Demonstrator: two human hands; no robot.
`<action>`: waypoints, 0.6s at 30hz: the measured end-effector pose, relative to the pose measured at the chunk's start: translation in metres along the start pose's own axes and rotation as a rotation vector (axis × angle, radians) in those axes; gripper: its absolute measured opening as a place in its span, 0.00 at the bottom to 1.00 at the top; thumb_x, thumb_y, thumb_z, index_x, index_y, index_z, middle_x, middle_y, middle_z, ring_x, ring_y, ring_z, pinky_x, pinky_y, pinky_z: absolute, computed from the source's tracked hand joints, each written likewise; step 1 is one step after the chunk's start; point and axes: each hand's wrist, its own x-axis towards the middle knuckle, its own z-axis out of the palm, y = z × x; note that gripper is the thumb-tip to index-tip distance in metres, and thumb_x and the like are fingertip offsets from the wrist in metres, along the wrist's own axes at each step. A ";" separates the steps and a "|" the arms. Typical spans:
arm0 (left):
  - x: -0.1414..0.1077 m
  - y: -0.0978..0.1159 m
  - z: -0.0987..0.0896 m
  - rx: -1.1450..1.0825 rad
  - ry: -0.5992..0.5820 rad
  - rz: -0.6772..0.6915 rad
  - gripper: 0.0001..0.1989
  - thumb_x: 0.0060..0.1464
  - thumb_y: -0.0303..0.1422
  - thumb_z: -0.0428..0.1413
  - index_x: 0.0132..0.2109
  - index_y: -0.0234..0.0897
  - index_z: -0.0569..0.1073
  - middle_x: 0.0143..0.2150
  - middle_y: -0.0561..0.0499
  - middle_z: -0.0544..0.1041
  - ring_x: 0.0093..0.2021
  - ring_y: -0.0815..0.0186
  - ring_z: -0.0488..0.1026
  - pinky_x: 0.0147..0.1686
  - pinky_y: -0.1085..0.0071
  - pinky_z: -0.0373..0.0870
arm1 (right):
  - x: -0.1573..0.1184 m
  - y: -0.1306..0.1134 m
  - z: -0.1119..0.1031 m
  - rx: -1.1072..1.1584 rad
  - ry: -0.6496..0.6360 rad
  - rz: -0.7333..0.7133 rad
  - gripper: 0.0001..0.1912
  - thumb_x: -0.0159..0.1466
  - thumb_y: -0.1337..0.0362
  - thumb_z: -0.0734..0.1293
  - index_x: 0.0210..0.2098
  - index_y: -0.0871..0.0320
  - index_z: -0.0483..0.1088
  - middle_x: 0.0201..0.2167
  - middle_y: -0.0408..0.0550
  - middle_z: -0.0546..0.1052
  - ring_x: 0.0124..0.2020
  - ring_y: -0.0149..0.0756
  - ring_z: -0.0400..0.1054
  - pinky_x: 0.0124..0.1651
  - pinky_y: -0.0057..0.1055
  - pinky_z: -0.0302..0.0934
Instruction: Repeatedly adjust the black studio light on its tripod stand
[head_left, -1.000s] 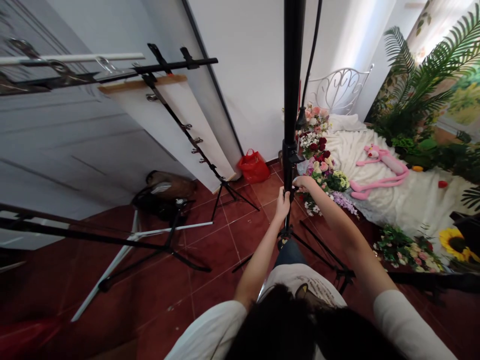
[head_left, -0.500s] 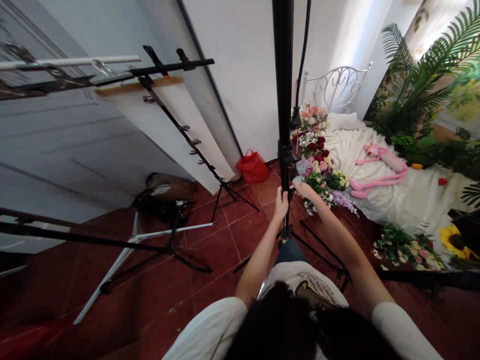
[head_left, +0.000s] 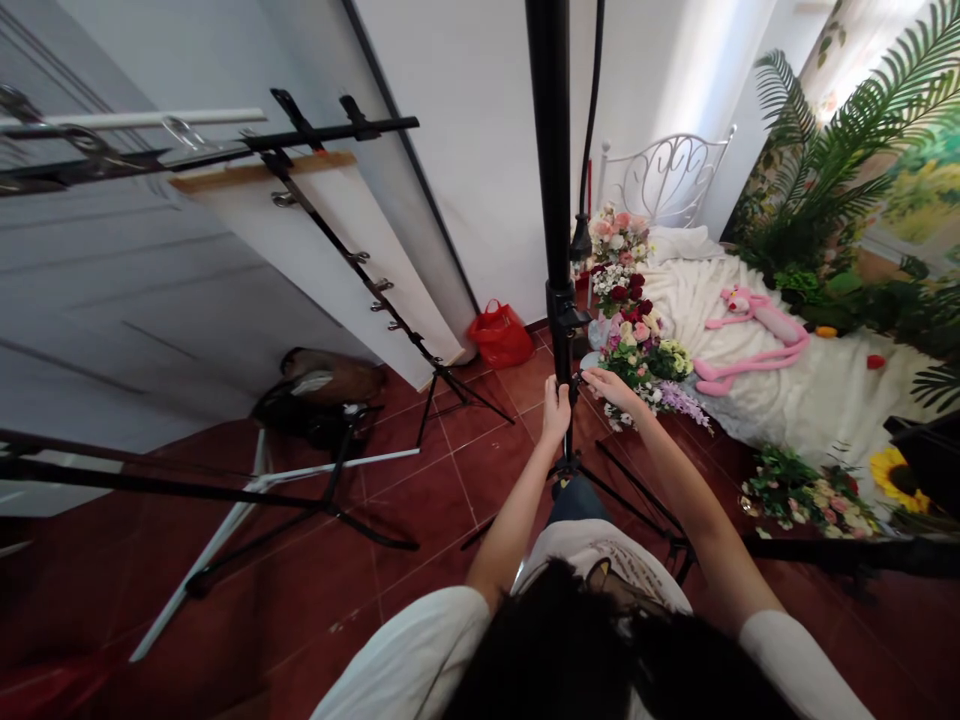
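A tall black light stand (head_left: 551, 150) rises upright in front of me, with a black collar clamp (head_left: 564, 305) above my hands. My left hand (head_left: 556, 410) is wrapped round the lower pole from its left side. On the other side, my right hand (head_left: 611, 388) has its fingertips pinched at a small dark knob (head_left: 577, 379) that juts from the pole. A black cable with a plug-like end (head_left: 581, 240) hangs along the pole's right side.
White-draped bedding (head_left: 675, 290) with a pink plush toy (head_left: 772, 328) and artificial flowers (head_left: 634, 330) lies right. Left stand a clipped white backdrop (head_left: 375, 250), a red bag (head_left: 501, 335) and a white-legged stand (head_left: 214, 555). A black bar (head_left: 832, 552) crosses low at right.
The view has shifted slightly, so the scene sits a little further left. My right hand's fingers have changed position at the knob, while the left hand keeps its hold on the pole.
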 end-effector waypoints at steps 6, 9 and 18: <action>0.003 -0.007 0.000 0.008 -0.012 0.038 0.24 0.60 0.52 0.46 0.49 0.38 0.71 0.49 0.44 0.74 0.52 0.61 0.71 0.58 0.62 0.65 | 0.006 -0.009 -0.013 0.033 -0.084 -0.017 0.09 0.57 0.60 0.70 0.33 0.58 0.73 0.29 0.46 0.76 0.34 0.34 0.68 0.38 0.28 0.66; 0.004 -0.010 0.000 -0.006 -0.022 0.051 0.24 0.60 0.52 0.46 0.49 0.38 0.71 0.46 0.44 0.74 0.49 0.62 0.72 0.56 0.61 0.67 | 0.010 -0.009 -0.017 0.044 -0.130 -0.020 0.09 0.54 0.63 0.71 0.34 0.57 0.73 0.31 0.46 0.76 0.31 0.33 0.68 0.35 0.29 0.65; 0.006 -0.018 0.002 -0.046 0.015 0.070 0.24 0.59 0.53 0.48 0.47 0.37 0.71 0.45 0.44 0.73 0.50 0.61 0.71 0.57 0.62 0.65 | 0.010 0.004 -0.021 -0.041 -0.025 -0.167 0.08 0.52 0.61 0.69 0.25 0.59 0.68 0.33 0.49 0.75 0.42 0.40 0.71 0.49 0.39 0.64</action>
